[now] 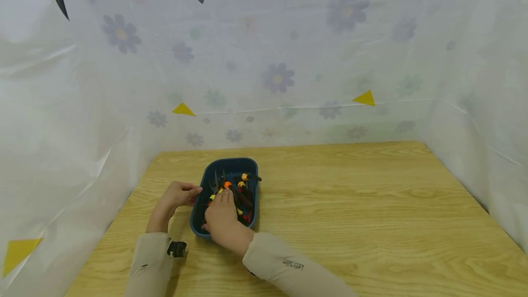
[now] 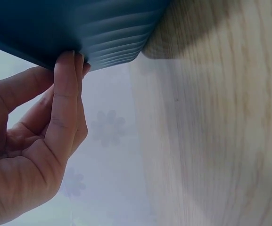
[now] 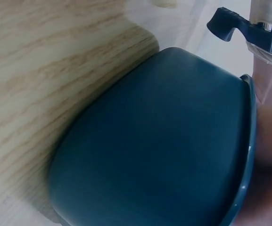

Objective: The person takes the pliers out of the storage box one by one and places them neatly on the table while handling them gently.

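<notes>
A dark blue plastic bin (image 1: 252, 164) stands on the table, left of the middle. Inside lies a jumble of small tool-like items (image 1: 245, 195) with black, red, yellow and orange parts; several grey pointed prongs (image 1: 216, 181) stick up at the left. At the bin's left rim my left hand (image 1: 181, 194) pinches the edge between thumb and fingers, seen closer in the left wrist view (image 2: 46, 113). My right hand (image 1: 222, 217) reaches over the near end, its fingers laid straight across the items. The right palm is hidden, and the right wrist view shows mostly the bin's outer wall (image 3: 150, 141).
The wooden table (image 1: 350, 210) stretches to the right of the bin. White flowered sheeting (image 1: 276, 58) with black and yellow triangles hangs around the back and sides. A black clip-like piece (image 1: 177, 249) sits at the left sleeve cuff.
</notes>
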A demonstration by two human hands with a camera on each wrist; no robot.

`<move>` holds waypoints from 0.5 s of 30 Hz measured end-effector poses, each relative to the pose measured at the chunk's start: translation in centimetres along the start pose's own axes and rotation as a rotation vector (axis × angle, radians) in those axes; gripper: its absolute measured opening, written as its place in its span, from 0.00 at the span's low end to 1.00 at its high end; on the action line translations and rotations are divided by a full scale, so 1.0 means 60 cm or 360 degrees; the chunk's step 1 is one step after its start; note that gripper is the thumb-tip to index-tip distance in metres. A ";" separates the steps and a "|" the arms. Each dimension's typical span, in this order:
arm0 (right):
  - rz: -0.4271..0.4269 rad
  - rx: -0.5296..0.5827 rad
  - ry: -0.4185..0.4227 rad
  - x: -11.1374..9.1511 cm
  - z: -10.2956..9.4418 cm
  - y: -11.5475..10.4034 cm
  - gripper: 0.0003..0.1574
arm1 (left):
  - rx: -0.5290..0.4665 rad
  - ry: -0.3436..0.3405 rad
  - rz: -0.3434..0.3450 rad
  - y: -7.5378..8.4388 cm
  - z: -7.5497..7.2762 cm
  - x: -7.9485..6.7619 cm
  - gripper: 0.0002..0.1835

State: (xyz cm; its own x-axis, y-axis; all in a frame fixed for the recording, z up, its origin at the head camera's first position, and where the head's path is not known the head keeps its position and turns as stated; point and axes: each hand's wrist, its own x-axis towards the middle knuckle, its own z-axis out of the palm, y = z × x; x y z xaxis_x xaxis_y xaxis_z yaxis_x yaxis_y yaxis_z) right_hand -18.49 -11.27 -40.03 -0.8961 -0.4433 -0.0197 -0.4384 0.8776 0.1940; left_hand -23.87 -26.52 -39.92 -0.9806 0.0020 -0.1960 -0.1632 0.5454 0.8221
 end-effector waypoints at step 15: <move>0.0108 -0.0065 0.0282 0.010 0.023 0.005 0.37 | 0.0033 0.0029 0.0007 -0.002 -0.002 0.001 0.17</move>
State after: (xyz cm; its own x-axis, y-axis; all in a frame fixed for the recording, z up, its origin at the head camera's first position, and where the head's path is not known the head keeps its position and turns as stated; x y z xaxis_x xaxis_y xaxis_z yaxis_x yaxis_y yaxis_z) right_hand -19.25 -11.01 -41.36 -0.8958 -0.4120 0.1669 -0.3713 0.8999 0.2289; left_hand -23.92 -26.68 -40.00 -0.9831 -0.0109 -0.1826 -0.1570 0.5626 0.8117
